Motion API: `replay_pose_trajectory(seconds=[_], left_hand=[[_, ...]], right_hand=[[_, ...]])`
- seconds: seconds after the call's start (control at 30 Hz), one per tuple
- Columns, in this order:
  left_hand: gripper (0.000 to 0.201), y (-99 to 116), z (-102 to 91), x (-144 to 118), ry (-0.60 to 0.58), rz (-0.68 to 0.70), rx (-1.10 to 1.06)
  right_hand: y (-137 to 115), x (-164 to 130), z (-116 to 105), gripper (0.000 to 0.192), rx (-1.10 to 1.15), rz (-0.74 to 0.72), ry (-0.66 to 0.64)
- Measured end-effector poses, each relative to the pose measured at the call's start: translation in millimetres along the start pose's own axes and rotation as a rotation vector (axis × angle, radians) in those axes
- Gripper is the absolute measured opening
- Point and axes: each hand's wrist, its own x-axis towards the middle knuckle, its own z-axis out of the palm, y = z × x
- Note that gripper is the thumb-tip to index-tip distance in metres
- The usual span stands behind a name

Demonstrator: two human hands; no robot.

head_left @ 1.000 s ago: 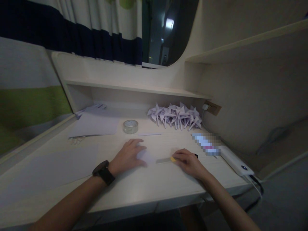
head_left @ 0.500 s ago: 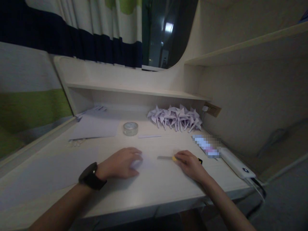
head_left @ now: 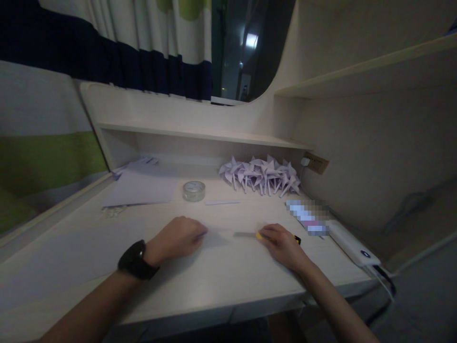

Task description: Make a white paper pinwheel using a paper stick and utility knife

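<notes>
One pale desk [head_left: 228, 281] — striped curtain [head_left: 160, 66], window [head_left: 237, 66]

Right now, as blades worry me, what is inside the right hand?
A knife: its blade shows on one side of the right hand, its black end on the other. The hand covers the handle between, so that can't be seen.

The slim cutter [head_left: 259, 235] in the right hand [head_left: 282, 244] is yellow-and-black, its metal blade [head_left: 244, 234] grey; beyond, pointed paper pinwheels [head_left: 263, 172] are lilac-white.
</notes>
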Motion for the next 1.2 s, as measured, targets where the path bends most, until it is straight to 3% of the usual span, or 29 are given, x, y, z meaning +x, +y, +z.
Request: replay_pose_trajectory(seconds=[0.13, 0.2, 0.27, 0.43, 0.6, 0.8, 1.0, 1.2], left_hand=[[0.031, -5, 1.8, 5, 0.243, -0.053, -0.063], [0.03, -5, -1.7, 8, 0.389, -0.117, -0.233], [0.032, -2, -6.0, 11, 0.453, -0.215, -0.444], [0.033, 6, -6.4, 14, 0.459, -0.613, -1.031], [0.039, 2, 7.2, 12, 0.372, -0.637, -1.481], [0.045, 0, 13.0, 11, 0.312, -0.619, -1.531], [0.046, 3, 9.5, 10, 0.262, -0.595, -1.397], [0.043, -1, 17.8, 9, 0.264, -0.578, -1.437]], right_hand=[[1, -1, 1, 0.021, -0.004, -0.013, 0.011], [2, -1, 1, 0.021, -0.01, -0.021, 0.013], [3, -1, 2, 0.021, -0.018, -0.027, 0.017], [2, -1, 3, 0.02, -0.015, -0.034, 0.037], [-8, 0, 2, 0.019, -0.007, -0.003, 0.116], [-25, 0, 2, 0.023, 0.044, -0.024, 0.226], [-33, 4, 1, 0.02, 0.02, 0.012, 0.161], [-36, 11, 6, 0.016, -0.018, -0.009, 0.085]])
